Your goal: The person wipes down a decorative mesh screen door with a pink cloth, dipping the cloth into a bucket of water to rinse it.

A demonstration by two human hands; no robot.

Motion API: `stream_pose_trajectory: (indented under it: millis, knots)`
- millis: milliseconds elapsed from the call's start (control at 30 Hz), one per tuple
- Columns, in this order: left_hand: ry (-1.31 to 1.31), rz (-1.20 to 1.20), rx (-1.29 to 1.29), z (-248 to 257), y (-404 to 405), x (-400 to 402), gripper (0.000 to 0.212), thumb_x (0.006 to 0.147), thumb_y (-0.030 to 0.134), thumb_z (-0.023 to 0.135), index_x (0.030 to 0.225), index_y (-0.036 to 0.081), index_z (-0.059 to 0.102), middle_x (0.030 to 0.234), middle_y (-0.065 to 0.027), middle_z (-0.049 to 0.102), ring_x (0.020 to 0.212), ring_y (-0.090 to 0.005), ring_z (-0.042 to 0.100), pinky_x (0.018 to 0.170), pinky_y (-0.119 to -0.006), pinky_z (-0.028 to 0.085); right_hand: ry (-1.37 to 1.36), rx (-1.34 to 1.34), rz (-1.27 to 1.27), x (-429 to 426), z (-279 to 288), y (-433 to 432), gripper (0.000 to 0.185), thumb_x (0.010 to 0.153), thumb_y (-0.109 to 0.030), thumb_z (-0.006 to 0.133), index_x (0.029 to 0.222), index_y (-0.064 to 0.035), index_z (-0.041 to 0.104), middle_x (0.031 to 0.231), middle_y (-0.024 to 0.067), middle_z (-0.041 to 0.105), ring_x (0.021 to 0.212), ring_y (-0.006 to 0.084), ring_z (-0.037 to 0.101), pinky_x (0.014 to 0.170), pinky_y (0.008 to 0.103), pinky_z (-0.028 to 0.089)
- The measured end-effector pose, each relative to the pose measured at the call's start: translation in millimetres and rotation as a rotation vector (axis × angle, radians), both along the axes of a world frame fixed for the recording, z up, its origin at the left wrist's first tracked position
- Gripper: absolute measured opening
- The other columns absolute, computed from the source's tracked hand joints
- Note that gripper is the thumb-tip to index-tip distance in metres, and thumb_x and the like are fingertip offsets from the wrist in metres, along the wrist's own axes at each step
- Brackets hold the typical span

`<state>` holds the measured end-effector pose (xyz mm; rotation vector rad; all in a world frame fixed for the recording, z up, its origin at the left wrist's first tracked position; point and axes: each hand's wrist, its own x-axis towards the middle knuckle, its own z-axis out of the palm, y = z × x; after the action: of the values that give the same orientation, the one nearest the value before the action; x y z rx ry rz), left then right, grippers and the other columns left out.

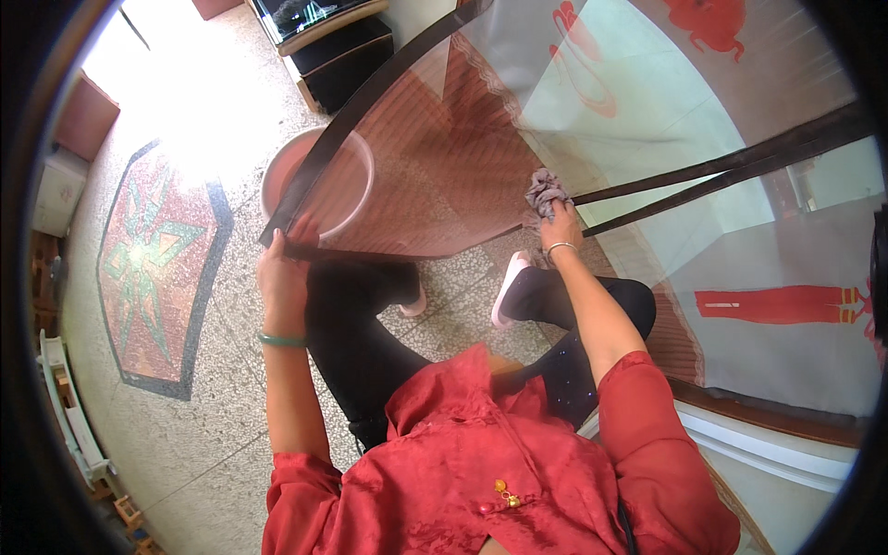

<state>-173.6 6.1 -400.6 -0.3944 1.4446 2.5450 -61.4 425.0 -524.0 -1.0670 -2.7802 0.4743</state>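
Observation:
A sheer mesh screen curtain point(416, 187) with dark fabric borders and red printed figures spreads before me. My left hand point(283, 284) holds its near-left corner, the thumb over the dark border and the fingers seen through the mesh. My right hand point(563, 227) grips a crumpled grey cloth point(547, 189) close against the mesh, beside two dark border strips point(666, 182) that meet there. Whether the cloth presses on the mesh is hard to tell.
A pink plastic basin point(283, 161) stands on the speckled terrazzo floor point(229, 291), partly behind the mesh. Beyond it is a black cabinet point(350, 69) under a lit screen point(298, 17). At the far left are a white box point(59, 191) and toy-like pieces point(73, 409).

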Motion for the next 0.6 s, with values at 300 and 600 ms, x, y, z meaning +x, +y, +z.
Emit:
stream_pose_trajectory:
  millis: [300,600]
  knots:
    - [-0.021,-0.001,-0.031,-7.6,-4.9,-6.8,0.042,0.097,0.021,0.033,0.123,-0.012,0.033,0.12,-0.0242,0.05,0.111,-0.0315,0.052,0.094,-0.039,0.044,-0.223,-0.403,0.205,-2.0,-107.3,-62.7,0.045,0.074,-0.016,0.05,0.119,-0.0108,0.052,0.113,0.0205,0.056,0.106,0.0384,0.051,0.088,0.0439,0.043]
    - [-0.038,0.029,-0.017,-8.0,-5.3,-8.9,0.045,0.098,0.022,0.03,0.123,-0.015,0.031,0.123,-0.0256,0.048,0.114,-0.0322,0.049,0.096,-0.039,0.043,-0.371,-0.652,0.171,-5.7,-131.6,-68.2,0.054,0.073,-0.022,0.056,0.125,-0.011,0.048,0.118,0.0223,0.053,0.106,0.0373,0.052,0.088,0.0403,0.043]
